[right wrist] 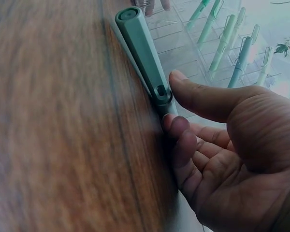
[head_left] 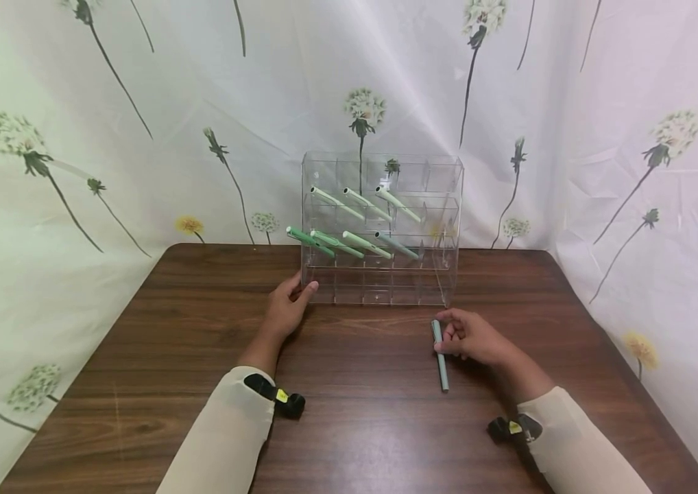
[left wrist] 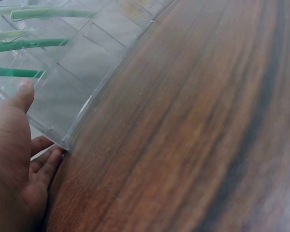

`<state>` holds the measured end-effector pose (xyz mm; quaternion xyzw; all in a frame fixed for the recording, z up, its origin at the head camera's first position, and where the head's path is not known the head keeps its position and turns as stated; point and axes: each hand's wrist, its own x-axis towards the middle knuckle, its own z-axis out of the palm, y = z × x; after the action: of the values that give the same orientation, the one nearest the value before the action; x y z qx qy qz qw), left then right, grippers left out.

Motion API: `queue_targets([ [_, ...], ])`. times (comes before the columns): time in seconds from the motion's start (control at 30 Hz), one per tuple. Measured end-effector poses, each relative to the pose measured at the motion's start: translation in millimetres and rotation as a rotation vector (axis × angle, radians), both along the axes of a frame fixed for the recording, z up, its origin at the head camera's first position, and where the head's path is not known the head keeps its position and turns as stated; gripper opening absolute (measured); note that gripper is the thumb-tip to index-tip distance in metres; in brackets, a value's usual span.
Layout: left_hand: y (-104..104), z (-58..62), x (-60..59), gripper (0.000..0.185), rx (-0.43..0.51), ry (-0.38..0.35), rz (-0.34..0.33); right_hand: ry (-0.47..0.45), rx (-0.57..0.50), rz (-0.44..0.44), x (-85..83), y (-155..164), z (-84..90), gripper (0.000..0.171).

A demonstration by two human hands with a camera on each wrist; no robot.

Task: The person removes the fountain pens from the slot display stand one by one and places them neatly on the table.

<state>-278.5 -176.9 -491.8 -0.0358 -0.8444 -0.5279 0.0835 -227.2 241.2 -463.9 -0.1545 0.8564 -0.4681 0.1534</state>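
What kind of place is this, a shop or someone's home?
Probably a staged recording corner rather than a shop: a wooden table ringed by a dandelion-print sheet, holding one clear pen rack, with cameras strapped to both wrists.

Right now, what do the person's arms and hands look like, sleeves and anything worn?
Both hands are bare. The left hand and right hand emerge from long cream sleeves. Each wrist carries a small black camera unit with a yellow mark. No cables show.
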Motion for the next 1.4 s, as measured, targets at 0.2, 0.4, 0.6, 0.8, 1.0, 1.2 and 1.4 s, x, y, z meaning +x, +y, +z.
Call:
queue_targets([
  [0.2, 0, -1.9, -0.8, 0.061, 0.003, 0.012, 0.009, -0.013, -0.002, -0.009, -1.1, 1, -3.7, 0.066],
  [0.4, 0, -3.3, -1.7, 0.061, 0.013, 0.025, 0.006, -0.034, 0.016, -0.007, -2.2, 2, -1.9, 0.069],
  [0.6, -1, -1.8, -0.8, 0.062, 0.010, 0.017, 0.003, -0.037, 0.039, 0.026, -1.2, 3, 7.9, 0.074],
  [0.8, 0, -1.1, -0.9, 0.063, 0.004, 0.000, 0.001, -0.023, 0.044, -0.011, 0.1, 4, 23.8, 0.081],
  [1.0, 0, -2.3, -1.9, 0.062, 0.008, 0.011, -0.002, -0.003, 0.037, -0.013, -2.4, 3, 38.5, 0.083],
  [1.2, 0, -2.2, -1.7, 0.061, 0.023, 0.018, -0.004, 0.077, 0.061, -0.001, -8.4, 2, 58.0, 0.075],
  [1.4, 0, -1.0, -1.4, 0.062, 0.013, 0.013, -0.005, 0.131, 0.076, -0.033, -14.8, -3, 73.6, 0.070],
])
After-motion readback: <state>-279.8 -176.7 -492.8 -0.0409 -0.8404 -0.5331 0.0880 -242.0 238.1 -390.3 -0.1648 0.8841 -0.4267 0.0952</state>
